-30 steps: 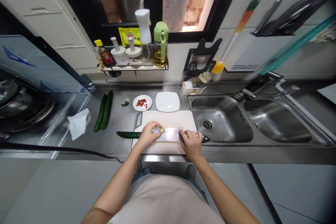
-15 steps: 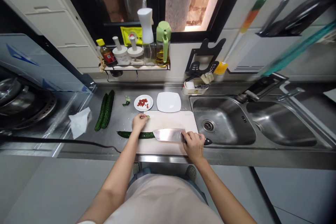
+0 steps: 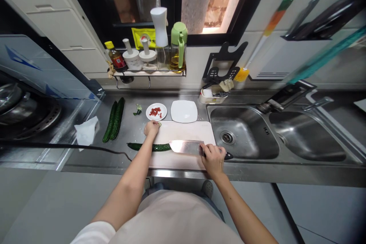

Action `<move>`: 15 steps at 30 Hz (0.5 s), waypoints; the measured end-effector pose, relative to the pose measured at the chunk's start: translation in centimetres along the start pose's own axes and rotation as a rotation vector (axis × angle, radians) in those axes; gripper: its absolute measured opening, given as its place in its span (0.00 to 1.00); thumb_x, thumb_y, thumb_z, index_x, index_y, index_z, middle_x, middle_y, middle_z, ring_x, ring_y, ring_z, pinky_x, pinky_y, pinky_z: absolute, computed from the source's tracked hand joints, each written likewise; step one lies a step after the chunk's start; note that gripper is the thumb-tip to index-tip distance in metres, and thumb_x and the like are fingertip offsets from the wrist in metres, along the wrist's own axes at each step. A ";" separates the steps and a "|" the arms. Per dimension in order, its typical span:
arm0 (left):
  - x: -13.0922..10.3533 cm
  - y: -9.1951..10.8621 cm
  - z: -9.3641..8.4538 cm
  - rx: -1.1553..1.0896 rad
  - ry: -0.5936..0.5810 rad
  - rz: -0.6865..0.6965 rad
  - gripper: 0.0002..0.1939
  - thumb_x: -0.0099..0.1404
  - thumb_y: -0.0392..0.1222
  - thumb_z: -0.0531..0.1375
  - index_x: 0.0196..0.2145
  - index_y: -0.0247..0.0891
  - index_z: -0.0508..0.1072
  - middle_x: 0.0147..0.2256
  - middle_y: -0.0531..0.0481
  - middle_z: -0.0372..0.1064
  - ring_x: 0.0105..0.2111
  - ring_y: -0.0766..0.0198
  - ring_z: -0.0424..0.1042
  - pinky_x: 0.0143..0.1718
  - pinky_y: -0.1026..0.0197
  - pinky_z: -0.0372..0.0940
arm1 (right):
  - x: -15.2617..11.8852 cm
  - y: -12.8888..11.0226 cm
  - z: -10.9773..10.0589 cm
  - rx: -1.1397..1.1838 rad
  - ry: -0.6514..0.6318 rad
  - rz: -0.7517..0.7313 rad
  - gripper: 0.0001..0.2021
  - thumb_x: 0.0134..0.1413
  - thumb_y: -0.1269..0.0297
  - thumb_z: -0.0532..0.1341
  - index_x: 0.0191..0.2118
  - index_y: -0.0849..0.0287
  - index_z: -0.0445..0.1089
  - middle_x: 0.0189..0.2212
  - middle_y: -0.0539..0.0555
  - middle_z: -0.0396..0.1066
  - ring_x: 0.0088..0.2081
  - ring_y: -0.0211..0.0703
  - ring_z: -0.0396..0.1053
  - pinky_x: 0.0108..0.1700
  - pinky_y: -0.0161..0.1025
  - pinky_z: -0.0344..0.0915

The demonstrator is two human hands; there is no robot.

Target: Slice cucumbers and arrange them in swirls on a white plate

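Note:
My right hand (image 3: pixel 214 157) is closed round the black handle of a cleaver (image 3: pixel 185 147), its broad blade lying low over the white cutting board (image 3: pixel 183 131) and pointing left. The blade tip is close to the right end of a dark green cucumber (image 3: pixel 160 147), which lies across the board's left edge, partly behind my left wrist. My left hand (image 3: pixel 152 128) pinches a small cucumber piece (image 3: pixel 159 124) at the board's upper left corner. Just beyond it stands a round white plate (image 3: pixel 148 116) with chopped red bits.
A square white plate (image 3: pixel 184 111) stands behind the board. Two whole cucumbers (image 3: pixel 114 120) and some cucumber scraps (image 3: pixel 137 109) lie to the left. A double sink (image 3: pixel 243 131) is on the right. A cable (image 3: pixel 94 148) and a crumpled tissue (image 3: pixel 86 130) lie at left; above hangs a condiment rack (image 3: pixel 148 76).
My left hand has moved slightly up and left with the cucumber piece. The cleaver and my right hand have shifted a little to the right, and the cucumber lies where it was.

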State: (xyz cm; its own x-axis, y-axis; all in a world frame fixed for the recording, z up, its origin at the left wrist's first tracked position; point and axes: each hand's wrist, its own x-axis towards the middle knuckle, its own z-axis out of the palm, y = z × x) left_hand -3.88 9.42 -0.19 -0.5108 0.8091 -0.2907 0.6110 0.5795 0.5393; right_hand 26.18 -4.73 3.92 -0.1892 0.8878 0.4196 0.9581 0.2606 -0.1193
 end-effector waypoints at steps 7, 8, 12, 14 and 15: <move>0.1 -0.2 0.2 0.033 0.048 0.073 0.10 0.57 0.48 0.62 0.36 0.46 0.77 0.39 0.47 0.77 0.42 0.55 0.73 0.39 0.58 0.62 | -0.2 0.0 0.4 -0.005 0.023 0.008 0.11 0.56 0.70 0.57 0.43 0.55 0.73 0.30 0.51 0.69 0.35 0.41 0.60 0.47 0.43 0.45; 0.1 -0.2 0.2 0.030 0.047 0.074 0.10 0.57 0.48 0.62 0.37 0.46 0.77 0.39 0.47 0.77 0.42 0.55 0.73 0.39 0.58 0.62 | -0.2 0.0 0.4 -0.005 0.021 0.009 0.11 0.56 0.70 0.57 0.43 0.55 0.73 0.30 0.51 0.69 0.35 0.41 0.60 0.47 0.43 0.45; -0.1 -0.3 0.0 0.011 0.032 0.091 0.11 0.58 0.46 0.61 0.39 0.46 0.76 0.39 0.49 0.77 0.41 0.56 0.73 0.39 0.59 0.62 | -0.4 0.2 0.5 0.008 0.021 0.015 0.11 0.55 0.71 0.57 0.42 0.55 0.73 0.30 0.52 0.69 0.35 0.41 0.59 0.47 0.43 0.45; -0.3 -0.5 0.0 0.006 0.022 0.117 0.11 0.58 0.44 0.61 0.39 0.46 0.76 0.38 0.50 0.77 0.41 0.57 0.73 0.39 0.60 0.62 | -0.4 0.3 0.5 0.014 0.026 0.017 0.10 0.56 0.70 0.57 0.41 0.55 0.73 0.29 0.52 0.69 0.35 0.41 0.59 0.47 0.43 0.44; -0.5 -0.5 -0.1 0.009 0.018 0.132 0.11 0.57 0.43 0.62 0.40 0.46 0.75 0.38 0.50 0.76 0.41 0.57 0.73 0.39 0.60 0.62 | -0.4 0.3 0.4 0.015 0.028 0.016 0.10 0.56 0.69 0.57 0.41 0.55 0.73 0.29 0.52 0.69 0.34 0.41 0.59 0.46 0.43 0.44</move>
State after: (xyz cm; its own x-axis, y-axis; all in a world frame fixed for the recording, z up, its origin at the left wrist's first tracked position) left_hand -3.99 8.74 -0.28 -0.4364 0.8766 -0.2030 0.6789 0.4689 0.5650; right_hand 26.41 -4.86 3.34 -0.1670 0.8809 0.4428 0.9577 0.2517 -0.1395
